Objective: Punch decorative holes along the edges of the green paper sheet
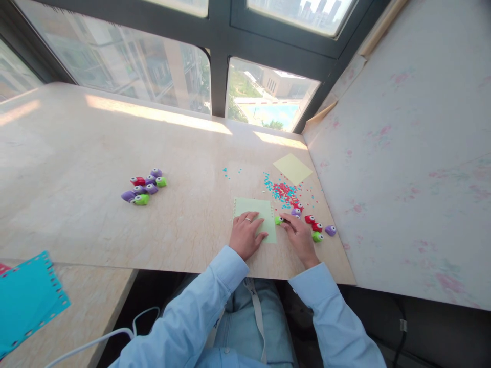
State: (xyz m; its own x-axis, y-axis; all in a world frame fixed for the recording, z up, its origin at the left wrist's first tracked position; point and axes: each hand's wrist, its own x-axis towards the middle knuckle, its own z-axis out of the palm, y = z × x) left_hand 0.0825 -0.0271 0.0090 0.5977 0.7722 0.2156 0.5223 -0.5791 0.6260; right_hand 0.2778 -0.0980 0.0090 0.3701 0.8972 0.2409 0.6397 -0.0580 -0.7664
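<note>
My left hand (246, 234) lies flat, fingers apart, on a pale green sheet of paper (256, 208) on the marble table (95, 220). My right hand (300, 236) grips a small green paper punch (279, 220) pressed onto the sheet's right edge, where a row of punched holes shows. Right beside that hand lie several more small punches, red (313, 223), green (317, 236) and purple (330, 230).
Red and blue paper confetti (283, 191) is scattered behind the sheet, near a yellow paper square (292, 168). A second cluster of punches (144, 186) lies at mid-left. A turquoise punched sheet (26, 299) sits at the lower left. A wall (406, 153) closes the right side.
</note>
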